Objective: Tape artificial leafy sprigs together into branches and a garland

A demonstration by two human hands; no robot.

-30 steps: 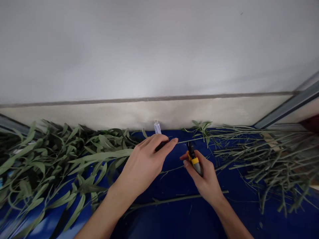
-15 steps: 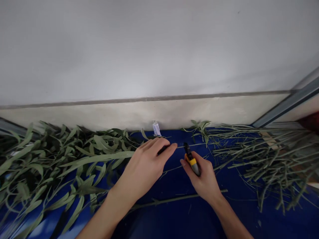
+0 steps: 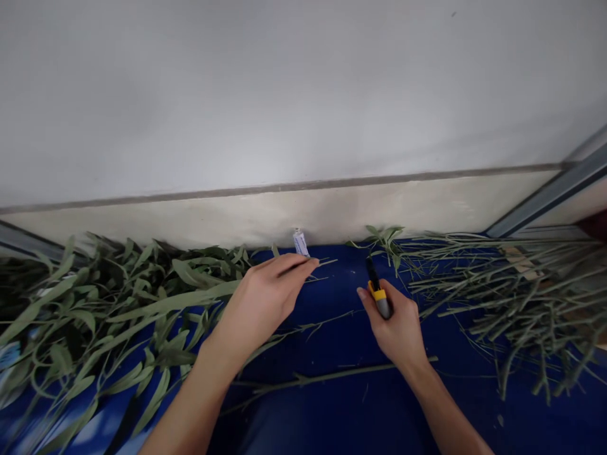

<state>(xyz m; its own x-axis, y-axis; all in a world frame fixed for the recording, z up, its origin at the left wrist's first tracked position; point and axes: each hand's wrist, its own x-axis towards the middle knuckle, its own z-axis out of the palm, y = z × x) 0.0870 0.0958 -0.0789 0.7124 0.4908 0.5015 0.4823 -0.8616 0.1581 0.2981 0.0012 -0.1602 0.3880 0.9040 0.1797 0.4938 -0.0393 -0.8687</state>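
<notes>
Blue tabletop (image 3: 313, 420). Yellow-grey tool (image 3: 379, 294) gripped in right hand (image 3: 391, 322): light, stiff, hold by handle. Left hand (image 3: 268, 297) curled narrow beside tool, contents unclear.

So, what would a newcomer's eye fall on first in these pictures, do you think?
The deep blue surface stands out, with a heap of leafy green stems on the left and a pile of nearly bare stems on the right. Between them, the right hand grips a yellow-and-grey hand tool, near a small white tube standing against the wall.
</notes>
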